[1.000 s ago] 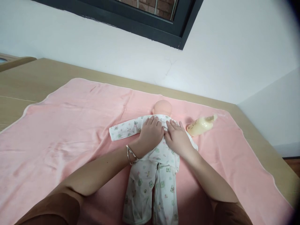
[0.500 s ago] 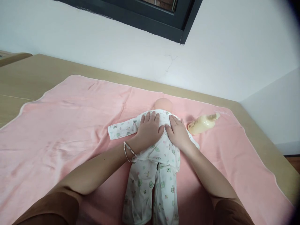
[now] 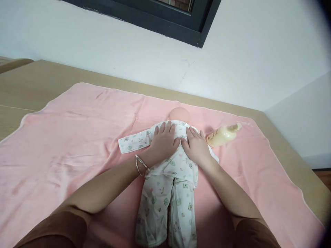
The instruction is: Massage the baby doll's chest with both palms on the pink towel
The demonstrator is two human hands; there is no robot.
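Observation:
A baby doll [image 3: 178,114] lies on a pink blanket [image 3: 77,137], its bare round head pointing away from me and its face not showing. It wears a white printed top [image 3: 178,168] and matching trousers [image 3: 155,210]. Flat on the upper left of the doll's clothed torso rests my left hand [image 3: 165,139], fingers extended, with a bracelet [image 3: 141,165] at the wrist. My right hand [image 3: 197,144] lies flat on the upper right side, thumb close to the left thumb. Neither hand grips anything. One sleeve stretches out to the left; the other is partly hidden by my right arm.
A pale yellow pump bottle [image 3: 222,135] lies tilted on the blanket just right of the doll. Under the blanket is a wooden table [image 3: 59,74], its far edge against a white wall [image 3: 245,51]. A dark window frame [image 3: 176,31] sits above.
The view has shifted very slightly. Both hands stay in the same place on the doll's torso, with no clear movement.

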